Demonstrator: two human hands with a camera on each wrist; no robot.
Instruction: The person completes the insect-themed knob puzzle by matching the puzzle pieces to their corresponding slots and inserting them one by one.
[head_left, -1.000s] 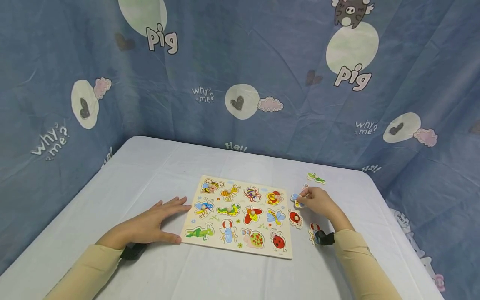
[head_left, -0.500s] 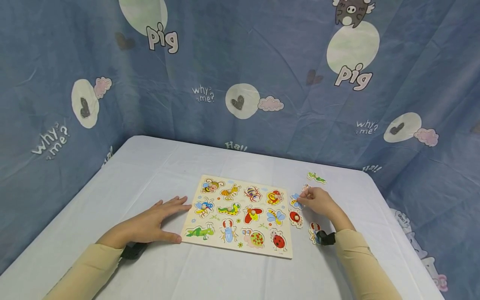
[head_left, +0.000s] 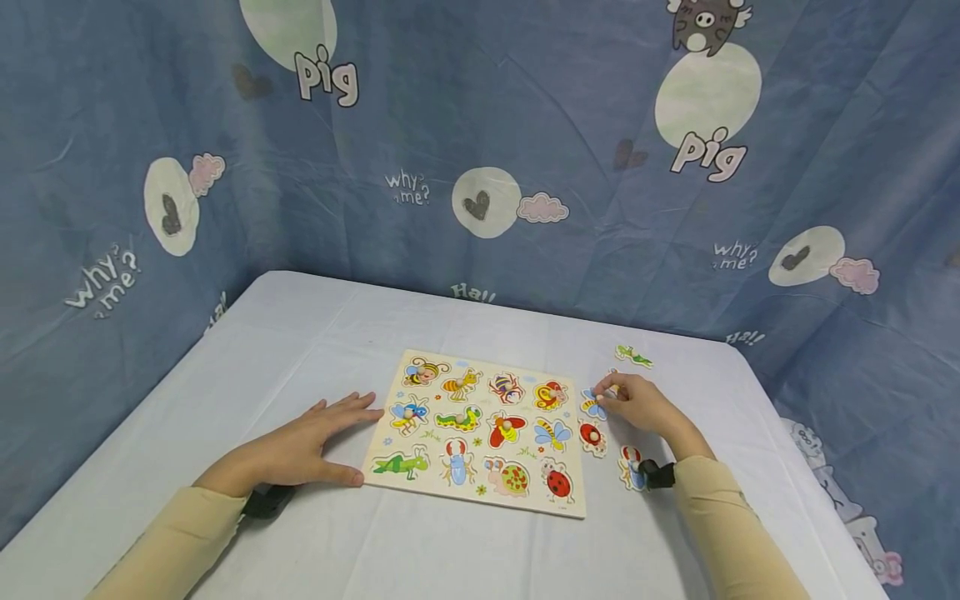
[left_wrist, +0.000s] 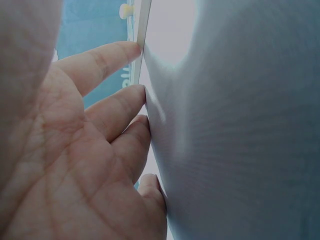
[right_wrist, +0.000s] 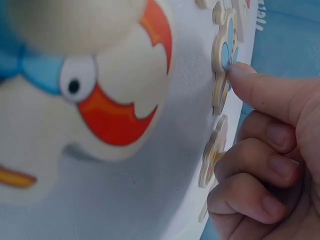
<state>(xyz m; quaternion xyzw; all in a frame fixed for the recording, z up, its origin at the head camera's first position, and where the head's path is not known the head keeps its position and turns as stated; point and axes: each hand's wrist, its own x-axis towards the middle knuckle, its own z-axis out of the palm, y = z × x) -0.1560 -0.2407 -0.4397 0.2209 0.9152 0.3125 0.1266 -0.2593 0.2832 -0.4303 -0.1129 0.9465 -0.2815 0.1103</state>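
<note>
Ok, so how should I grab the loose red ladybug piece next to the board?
I'd pinch the little knob in the middle of the ladybug piece, coming down from above, maybe a bit from the right. The piece lies picture side up with its knob on top, and the board is close on its left.

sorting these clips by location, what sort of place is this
Probably a small curtained-off indoor play or filming spot: printed blue fabric hangs behind and beside a white-covered table, which bears an insect puzzle board.
</note>
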